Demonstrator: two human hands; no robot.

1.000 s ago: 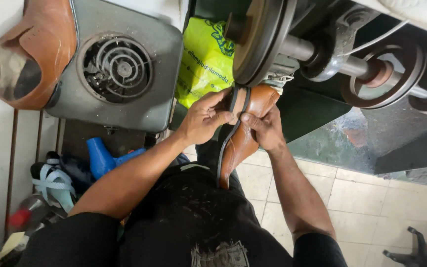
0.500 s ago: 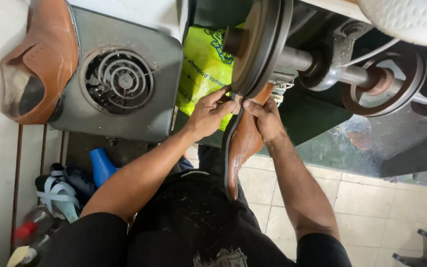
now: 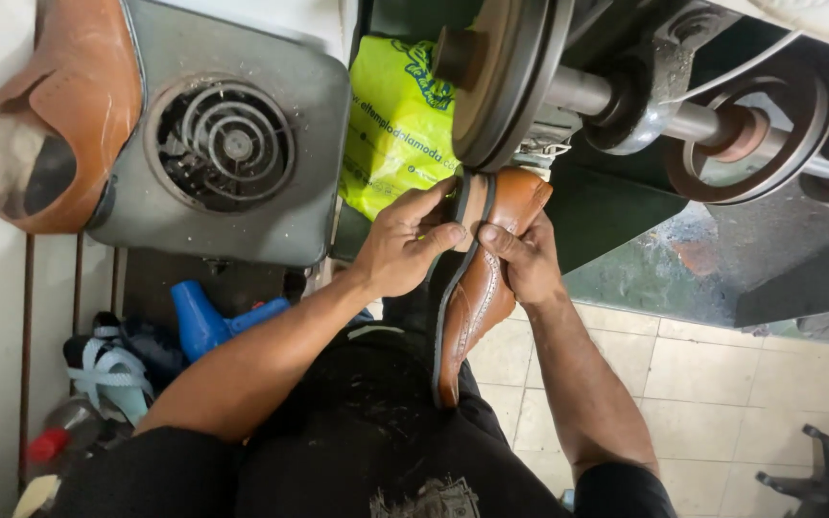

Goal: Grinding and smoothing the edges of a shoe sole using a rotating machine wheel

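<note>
Pale floor tiles (image 3: 722, 384) lie below. Both hands, left hand (image 3: 400, 245) and right hand (image 3: 525, 259), pinch 1 stiff tan leather brogue shoe (image 3: 477, 297) near its toe, seemingly touching the spinning grinding wheel (image 3: 510, 77); light, firm-soled.

Shoe (image 3: 477, 297) below wheel (image 3: 506, 82), between left hand (image 3: 400, 245), right hand (image 3: 527, 259).
</note>
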